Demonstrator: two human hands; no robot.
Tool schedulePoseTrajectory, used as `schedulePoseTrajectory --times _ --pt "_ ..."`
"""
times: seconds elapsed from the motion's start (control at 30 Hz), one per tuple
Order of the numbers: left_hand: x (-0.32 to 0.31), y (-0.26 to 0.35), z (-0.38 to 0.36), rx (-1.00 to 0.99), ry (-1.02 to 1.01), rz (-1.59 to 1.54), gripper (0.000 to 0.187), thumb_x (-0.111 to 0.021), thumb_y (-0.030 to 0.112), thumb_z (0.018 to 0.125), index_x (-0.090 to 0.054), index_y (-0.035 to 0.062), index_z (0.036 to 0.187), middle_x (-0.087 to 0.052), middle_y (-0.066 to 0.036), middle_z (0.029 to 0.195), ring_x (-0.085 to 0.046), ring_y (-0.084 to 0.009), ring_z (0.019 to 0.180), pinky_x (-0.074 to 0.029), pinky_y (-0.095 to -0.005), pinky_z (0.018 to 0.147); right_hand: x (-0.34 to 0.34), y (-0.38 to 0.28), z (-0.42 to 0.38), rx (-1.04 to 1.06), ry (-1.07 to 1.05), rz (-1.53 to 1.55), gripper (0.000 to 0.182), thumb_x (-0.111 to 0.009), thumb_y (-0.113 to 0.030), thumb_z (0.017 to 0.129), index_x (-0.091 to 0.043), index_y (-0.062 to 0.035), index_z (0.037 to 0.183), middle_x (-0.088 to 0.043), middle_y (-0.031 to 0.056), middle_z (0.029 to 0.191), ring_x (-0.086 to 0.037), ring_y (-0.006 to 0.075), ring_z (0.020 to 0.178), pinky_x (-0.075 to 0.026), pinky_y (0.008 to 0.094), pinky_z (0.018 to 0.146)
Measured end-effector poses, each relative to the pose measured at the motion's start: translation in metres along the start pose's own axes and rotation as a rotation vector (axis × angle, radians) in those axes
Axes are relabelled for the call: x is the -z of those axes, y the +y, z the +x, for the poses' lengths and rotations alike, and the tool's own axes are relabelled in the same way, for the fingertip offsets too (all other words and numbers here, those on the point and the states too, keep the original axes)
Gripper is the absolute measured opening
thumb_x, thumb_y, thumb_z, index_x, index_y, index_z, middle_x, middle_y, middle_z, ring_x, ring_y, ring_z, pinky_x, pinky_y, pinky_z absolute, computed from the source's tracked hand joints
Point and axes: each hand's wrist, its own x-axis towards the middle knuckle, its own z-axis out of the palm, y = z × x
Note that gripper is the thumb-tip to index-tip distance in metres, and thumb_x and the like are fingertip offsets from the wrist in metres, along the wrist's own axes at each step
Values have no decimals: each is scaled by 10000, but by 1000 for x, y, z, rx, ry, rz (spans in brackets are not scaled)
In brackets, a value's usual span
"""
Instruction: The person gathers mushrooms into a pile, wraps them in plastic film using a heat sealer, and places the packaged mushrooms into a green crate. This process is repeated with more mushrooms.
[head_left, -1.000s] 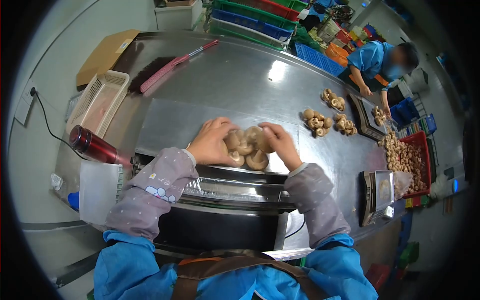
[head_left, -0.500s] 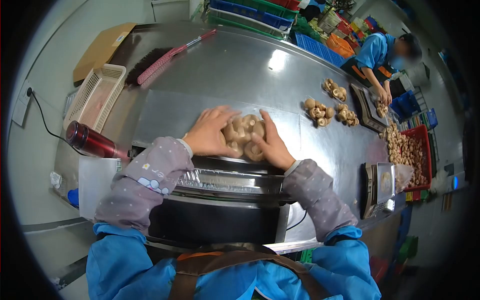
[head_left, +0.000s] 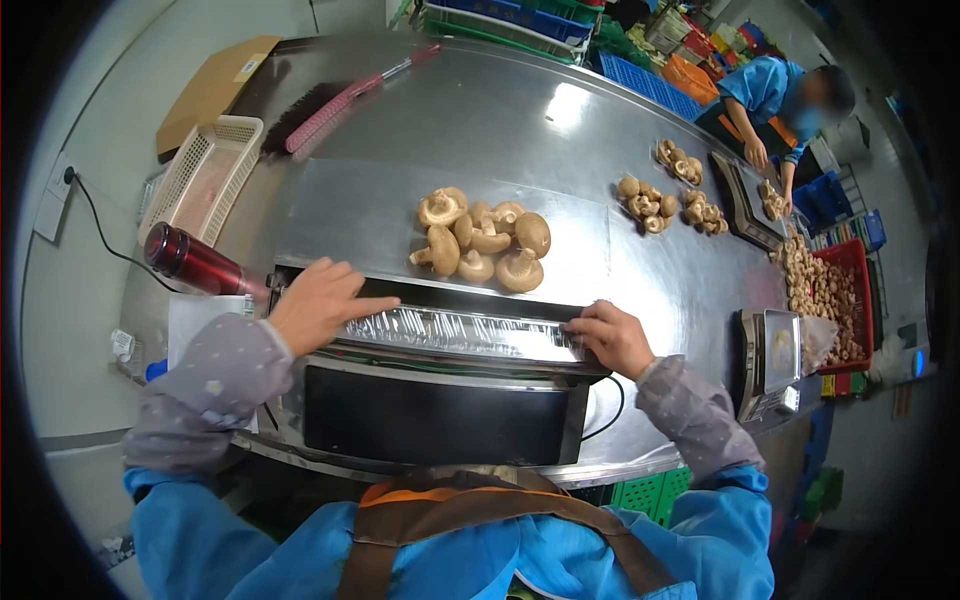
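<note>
Clear plastic film (head_left: 460,332) stretches across the front of a metal wrapping machine (head_left: 430,415) with a dark front panel. At the film's left end is my left hand (head_left: 322,305), its fingers apart and one stretched along the film's edge. My right hand (head_left: 612,338) has curled fingers pinching the film at its right end. Just beyond the film, a loose pile of brown shiitake mushrooms (head_left: 482,240) lies on the flat metal plate, with neither hand touching it. Some caps face up, others show their stems.
Small mushroom groups (head_left: 650,205) lie to the right. Past them are two scales (head_left: 768,350) and a red crate (head_left: 852,300) of mushrooms. A co-worker (head_left: 765,105) handles mushrooms at the far scale. On the left are a red flask (head_left: 195,262), a white basket (head_left: 205,180) and a brush (head_left: 335,118).
Both hands have let go of the mushrooms and drawn back toward me, down to the film's two ends. The mushrooms now lie loose on the plate.
</note>
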Motion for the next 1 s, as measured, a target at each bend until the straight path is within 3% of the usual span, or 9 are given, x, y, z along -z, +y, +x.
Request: schedulePoseTrajectory --times 0.13,0.27,0.4,0.47,0.53,0.6,0.7,0.8,1.0 --pt "-9 9 1 134 102 -138 240 -610 186 817 -687 211 1043 -494 -20 641 -462 -144 678 -358 -318 634 -17 5 -9 -178 83 342 144 -617 2 792 -615 -53 926 -584 71 877 -599 191 738 -496 286 660" --pt "29 -3 -33 678 -328 -1130 250 -493 162 920 -657 37 1061 -645 -81 708 -571 -135 587 -462 -304 594 37 -13 -30 -468 -101 1005 49 -546 25 862 -514 1 834 -578 116 964 -632 210 856 -529 310 753" --pt "69 -19 -40 398 367 -1831 288 -470 160 930 -584 -61 1076 -650 -110 812 -634 -189 753 -499 -314 761 113 -19 -1 -205 155 1198 219 -530 -199 906 -416 -64 777 -588 219 1006 -649 329 881 -580 446 693" --pt "74 -45 7 271 738 -2176 258 -468 132 915 -582 -42 1067 -640 -123 982 -604 -201 945 -456 -333 885 122 -1 48 -143 397 1361 222 -531 -246 917 -456 -59 823 -582 225 1066 -588 289 1040 -478 450 929" --pt "51 -73 77 378 830 -1794 249 -499 122 884 -606 -27 1051 -604 -108 1125 -537 -205 1095 -397 -336 974 89 27 120 -175 490 1183 164 -527 -191 921 -523 -28 943 -594 198 1062 -580 286 1027 -450 392 950" --pt "-42 -110 118 543 487 -627 238 -491 114 869 -654 35 1023 -581 -128 1186 -519 -279 1137 -377 -344 987 27 75 159 -161 305 350 185 -555 -127 870 -579 -18 1016 -610 156 1094 -575 274 1055 -450 339 917" --pt "-109 -75 129 382 535 -257 206 -507 170 881 -604 14 975 -640 -156 1011 -566 -333 1057 -436 -371 919 -25 65 154 -56 95 206 237 -566 -209 869 -579 -22 1014 -603 148 1102 -568 300 1028 -444 351 898" --pt "-81 -59 119 280 653 -309 259 -502 253 899 -564 2 893 -648 -161 922 -607 -361 884 -481 -390 791 -22 61 151 -178 -27 452 287 -512 -290 916 -578 -12 945 -611 117 937 -580 244 843 -472 319 763" --pt "-11 -51 112 926 -345 -1547 476 -383 452 954 -579 19 988 -648 -153 856 -334 -74 411 -299 -242 357 -14 34 134 -954 -386 1049 554 -319 -541 943 -544 -75 745 -472 -16 576 -317 53 401 -213 218 346"
